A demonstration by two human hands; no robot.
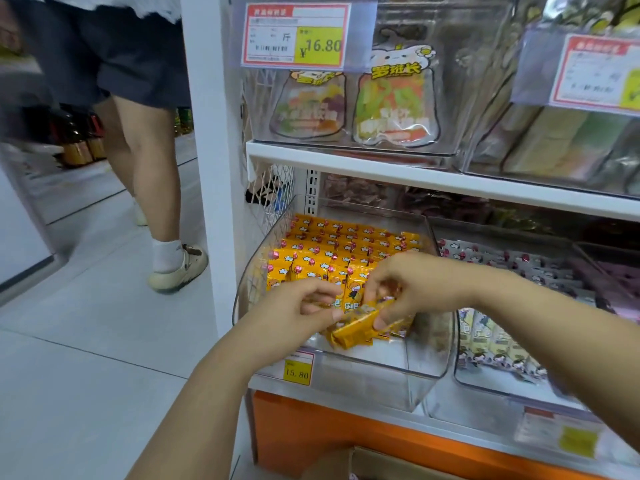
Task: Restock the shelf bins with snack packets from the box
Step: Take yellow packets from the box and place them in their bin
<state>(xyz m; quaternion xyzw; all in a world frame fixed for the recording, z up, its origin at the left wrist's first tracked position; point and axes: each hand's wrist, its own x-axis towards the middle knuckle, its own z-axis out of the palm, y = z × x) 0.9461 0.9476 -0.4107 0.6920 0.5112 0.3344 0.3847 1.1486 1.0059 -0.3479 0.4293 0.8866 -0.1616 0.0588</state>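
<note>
**Fig.** Head view, placing step. The L hand (294, 306) and R hand (415, 289) met over the front of the clear bin (363, 363), both w/ fingers curled on a small stack of yellow packets (360, 329). The L thumb and fingers pinched the near end; the R fingers wrapped the far side. The stack sat tilted, just above the bin's bare front floor and just in front of the stocked rows (332, 251), which stood upright across the back and middle of the bin. The box (367, 460) showed only as a cardboard flap at the bottom edge, below the orange shelf base (346, 431); contents not visible. The neighbouring bin (502, 384) to the R held grey-white packets. A bystander's legs (149, 174) stood in the aisle, L of the shelf.

Judgement: step in hand was prob. seating a fresh batch in the front gap. The next move likely called for turning the stack upright, faces fwd., setting it against the last row, then letting go w/o toppling neighbours. W/ the front floor bare, the restock looked part-done.
</note>
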